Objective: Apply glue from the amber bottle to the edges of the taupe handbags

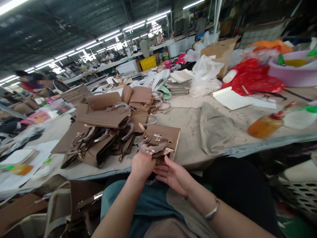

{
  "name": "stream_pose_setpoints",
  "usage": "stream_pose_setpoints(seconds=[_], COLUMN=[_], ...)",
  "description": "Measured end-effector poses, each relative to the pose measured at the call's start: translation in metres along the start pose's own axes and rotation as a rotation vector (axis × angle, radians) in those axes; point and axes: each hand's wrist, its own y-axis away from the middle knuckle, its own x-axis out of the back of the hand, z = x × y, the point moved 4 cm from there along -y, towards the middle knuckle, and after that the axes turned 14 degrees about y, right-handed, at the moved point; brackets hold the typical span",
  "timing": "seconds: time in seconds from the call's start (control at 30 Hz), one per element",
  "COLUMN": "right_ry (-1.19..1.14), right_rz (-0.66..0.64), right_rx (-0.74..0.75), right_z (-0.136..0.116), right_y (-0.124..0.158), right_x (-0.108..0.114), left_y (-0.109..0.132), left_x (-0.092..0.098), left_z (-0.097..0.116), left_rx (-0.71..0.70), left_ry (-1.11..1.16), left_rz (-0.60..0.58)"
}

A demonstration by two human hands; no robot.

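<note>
A tan leather handbag [163,137] with gold hardware and a plastic-wrapped handle lies at the table's front edge. My left hand [142,165] is closed on the bag's near edge just below the wrapped handle. My right hand [172,175] is beside it, fingers stretched out and apart, touching the bag's lower edge from underneath. A bracelet sits on my right wrist. To the left, a heap of several more tan handbags [104,132] covers the table.
A grey cloth [214,127] lies right of the bag. Two bottles [266,124] lie at the right edge, near red plastic [250,77] and a lilac basin [294,71]. White bags and stacked sheets [179,82] sit behind. Other people work at far tables.
</note>
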Motion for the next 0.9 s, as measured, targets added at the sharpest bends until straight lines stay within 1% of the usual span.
stream_pose_setpoints(seconds=[0.07,0.17,0.23,0.3,0.33,0.37,0.4,0.43,0.47,0.5,0.53,0.57,0.6,0.63,0.67,0.73,0.8,0.83,0.87,0.9], right_ry=[-0.052,-0.035,-0.011,0.017,0.032,0.050,0.070,0.094,0.122,0.155,0.191,0.232,0.280,0.334,0.390,0.543,0.755,0.867,0.975,1.073], right_rz=[0.099,0.245,0.325,0.375,0.391,0.404,0.413,0.419,0.421,0.419,0.412,0.401,0.386,0.366,0.343,0.302,0.292,0.306,0.329,0.356], right_rx=[0.054,0.132,0.187,0.241,0.267,0.292,0.316,0.335,0.349,0.358,0.362,0.363,0.363,0.364,0.365,0.369,0.371,0.372,0.374,0.375], right_z=[-0.004,-0.006,-0.006,-0.005,-0.006,-0.007,-0.008,-0.009,-0.009,-0.009,-0.008,-0.007,-0.006,-0.005,-0.005,-0.005,-0.006,-0.008,-0.010,-0.012], right_y=[-0.021,-0.041,-0.047,-0.049,-0.049,-0.048,-0.046,-0.044,-0.042,-0.039,-0.036,-0.033,-0.030,-0.026,-0.022,-0.015,-0.010,-0.008,-0.007,-0.007], right_x=[-0.001,0.003,0.007,0.011,0.013,0.015,0.017,0.018,0.019,0.018,0.017,0.015,0.012,0.008,0.004,-0.004,-0.008,-0.009,-0.008,-0.007], left_y=[0.013,0.033,0.049,0.068,0.078,0.088,0.097,0.105,0.111,0.114,0.115,0.112,0.107,0.100,0.092,0.076,0.063,0.059,0.056,0.055], left_x=[-0.011,-0.033,-0.044,-0.050,-0.051,-0.054,-0.059,-0.067,-0.075,-0.083,-0.087,-0.089,-0.088,-0.087,-0.085,-0.080,-0.074,-0.071,-0.069,-0.069], left_z=[-0.001,0.001,0.004,0.006,0.003,-0.002,-0.008,-0.013,-0.015,-0.014,-0.010,-0.006,-0.002,0.000,0.002,0.007,0.012,0.015,0.017,0.019], left_rx=[-0.005,-0.056,-0.117,-0.131,-0.089,0.006,0.153,0.328,0.498,0.628,0.689,0.686,0.654,0.631,0.626,0.647,0.646,0.633,0.637,0.658], left_ry=[0.082,0.316,0.513,0.787,0.987,1.219,1.457,1.677,1.880,2.053,2.184,2.277,2.343,2.383,2.403,2.431,2.472,2.496,2.508,2.502], left_rz=[0.016,0.034,0.066,0.146,0.217,0.290,0.337,0.324,0.254,0.138,-0.003,-0.127,-0.186,-0.182,-0.143,-0.021,0.079,0.085,0.064,0.016])
